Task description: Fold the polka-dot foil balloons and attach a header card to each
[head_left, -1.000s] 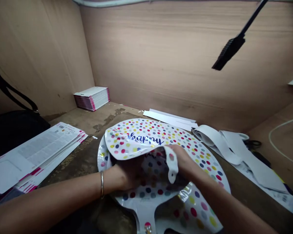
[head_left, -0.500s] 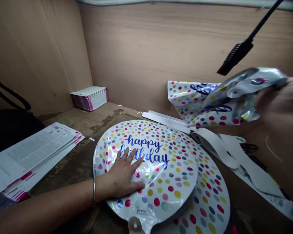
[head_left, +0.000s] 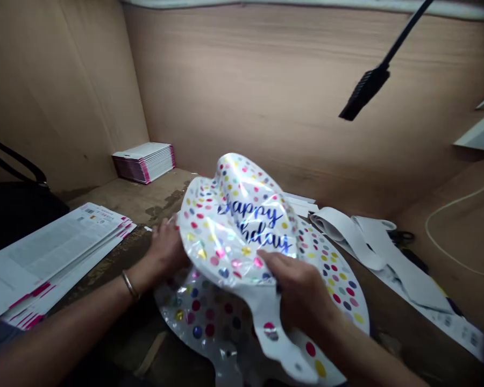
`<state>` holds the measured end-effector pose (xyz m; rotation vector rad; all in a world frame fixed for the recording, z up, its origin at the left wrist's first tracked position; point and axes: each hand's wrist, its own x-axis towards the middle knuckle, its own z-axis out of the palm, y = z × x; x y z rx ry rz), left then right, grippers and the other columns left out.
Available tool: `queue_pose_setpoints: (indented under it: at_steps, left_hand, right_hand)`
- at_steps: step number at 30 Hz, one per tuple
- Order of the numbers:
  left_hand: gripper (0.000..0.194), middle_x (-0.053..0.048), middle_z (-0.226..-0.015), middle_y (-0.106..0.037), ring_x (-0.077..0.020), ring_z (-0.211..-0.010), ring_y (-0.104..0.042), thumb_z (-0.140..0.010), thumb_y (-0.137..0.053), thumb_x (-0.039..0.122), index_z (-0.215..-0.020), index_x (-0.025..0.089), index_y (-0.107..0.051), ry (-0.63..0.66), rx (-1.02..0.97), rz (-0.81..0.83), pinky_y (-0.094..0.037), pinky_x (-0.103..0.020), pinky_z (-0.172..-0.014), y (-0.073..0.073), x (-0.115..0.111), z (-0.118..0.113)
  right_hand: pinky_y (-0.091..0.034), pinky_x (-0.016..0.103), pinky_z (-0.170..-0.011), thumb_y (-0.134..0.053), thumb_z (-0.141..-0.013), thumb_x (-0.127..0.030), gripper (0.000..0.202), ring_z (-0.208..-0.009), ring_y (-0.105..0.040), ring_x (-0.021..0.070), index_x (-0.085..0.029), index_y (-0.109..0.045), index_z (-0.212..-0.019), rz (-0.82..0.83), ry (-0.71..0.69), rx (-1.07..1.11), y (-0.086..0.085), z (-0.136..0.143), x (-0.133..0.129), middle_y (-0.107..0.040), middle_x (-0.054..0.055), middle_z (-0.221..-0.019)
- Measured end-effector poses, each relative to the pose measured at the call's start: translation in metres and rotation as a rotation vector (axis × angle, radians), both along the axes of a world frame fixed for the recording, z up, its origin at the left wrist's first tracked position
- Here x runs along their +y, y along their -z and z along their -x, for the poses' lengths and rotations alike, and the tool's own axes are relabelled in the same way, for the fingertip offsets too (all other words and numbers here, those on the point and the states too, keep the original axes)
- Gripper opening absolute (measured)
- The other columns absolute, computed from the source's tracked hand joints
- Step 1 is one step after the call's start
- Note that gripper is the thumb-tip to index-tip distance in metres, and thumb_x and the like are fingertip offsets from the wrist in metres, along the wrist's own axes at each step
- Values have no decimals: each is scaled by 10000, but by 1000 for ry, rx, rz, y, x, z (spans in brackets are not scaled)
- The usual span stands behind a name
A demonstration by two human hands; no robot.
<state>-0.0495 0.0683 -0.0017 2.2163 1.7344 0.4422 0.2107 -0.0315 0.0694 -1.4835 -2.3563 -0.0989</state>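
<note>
A white foil balloon with coloured dots and blue "happy birthday" lettering is bent upward above a pile of similar flat balloons. My right hand is closed on its lower right edge, near the neck, with the thumb on the printed face. The white neck tab hangs down toward me. At the balloon's left edge is my left hand, fingers slightly apart, partly covered by the foil. Underneath, the dotted foil balloons lie on the brown work surface, one offset to the right.
Printed white cards lie on the left, beside a black bag. A stack of pink-edged cards stands in the back corner. Curled white paper strips and black-handled scissors are on the right. A black rod-like object hangs overhead.
My right hand has brought the balloon from the upper right down over the pile, where it has unfolded. My left hand has slid from the top balloon's middle to the left edge.
</note>
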Motion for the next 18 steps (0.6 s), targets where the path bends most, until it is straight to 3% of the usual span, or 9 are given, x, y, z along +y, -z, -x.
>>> queue_pose_setpoints:
  at_steps: [1, 3, 7, 14, 18]
  left_hand:
    - [719, -214, -1463, -275, -488, -1331, -167, -728, -620, 403, -1357, 134, -397, -86, 97, 63, -149, -652, -1030, 6, 11, 11]
    - [725, -244, -1468, -241, -471, -1344, -155, -725, -609, 385, -1349, 86, -388, -119, 152, 76, -162, -612, -1050, 19, 24, 28]
    - [672, -246, -1456, -266, -418, -1354, -192, -751, -565, 396, -1315, 58, -426, -35, 147, 24, -208, -508, -1083, 36, 30, 33]
    - [697, -164, -1425, -364, -325, -1315, -329, -706, -611, 442, -1309, 122, -470, 220, 73, -33, -277, -353, -1090, 22, 43, 13]
    - [926, -202, -1466, -280, -359, -1343, -268, -703, -610, 459, -1446, 73, -216, 240, 77, -63, -277, -440, -1083, 11, 35, 19]
  right_hand:
    - [-525, 305, -662, -529, -782, -181, 378, -784, -668, 220, -138, -601, -1151, 32, -4, -27, 8, 5, -4, -702, 110, -974]
    - [-534, 303, -691, -536, -773, -171, 398, -828, -671, 221, -143, -591, -1166, 100, 1, -69, 20, 9, -8, -702, 105, -1000]
    - [-528, 275, -704, -527, -766, -126, 416, -847, -673, 209, -175, -590, -1174, 184, 55, -112, 30, 11, -12, -706, 92, -988]
    - [-503, 258, -706, -501, -772, -80, 364, -839, -667, 198, -218, -644, -1078, 308, 114, -71, 34, 8, -23, -707, 60, -931]
    - [-490, 252, -671, -518, -767, -96, 334, -805, -663, 192, -228, -655, -1041, 339, 141, -45, 35, -1, -24, -703, 51, -898]
